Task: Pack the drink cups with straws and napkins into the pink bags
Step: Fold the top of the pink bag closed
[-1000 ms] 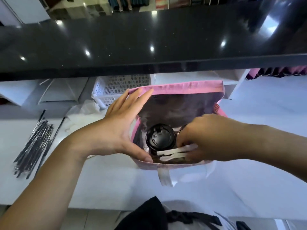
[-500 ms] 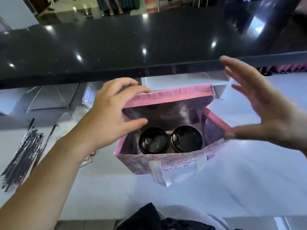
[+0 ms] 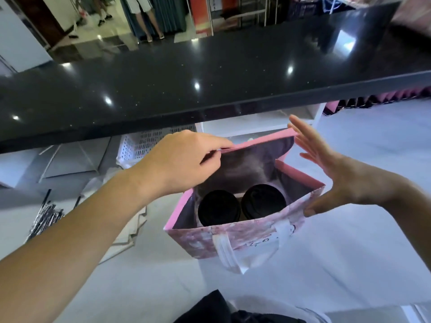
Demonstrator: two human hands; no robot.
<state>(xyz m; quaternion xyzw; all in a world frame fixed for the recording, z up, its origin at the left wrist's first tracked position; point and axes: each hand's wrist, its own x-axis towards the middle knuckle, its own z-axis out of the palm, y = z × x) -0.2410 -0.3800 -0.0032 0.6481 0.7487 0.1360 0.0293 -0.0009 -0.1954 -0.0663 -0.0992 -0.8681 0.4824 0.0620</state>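
Pink bag (image 3: 233, 240) on the white worktop (image 3: 354, 257): my left hand (image 3: 182, 162) has moved up to pinch its back rim; my right hand (image 3: 345, 180), spread and empty, touches the front corner. Two lidded cups (image 3: 219, 210) stand inside; I should close the rims evenly, not tipping them.

We find two lidded cups (image 3: 219, 210) side by side in the bag (image 3: 233, 241); straws (image 3: 45, 219) at its nine o'clock, basket (image 3: 144, 145) at eleven, counter (image 3: 210, 78) at twelve.

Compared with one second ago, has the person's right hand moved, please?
Yes: the right hand has come up out of the open pink bag and now flanks its right side, fingers spread.
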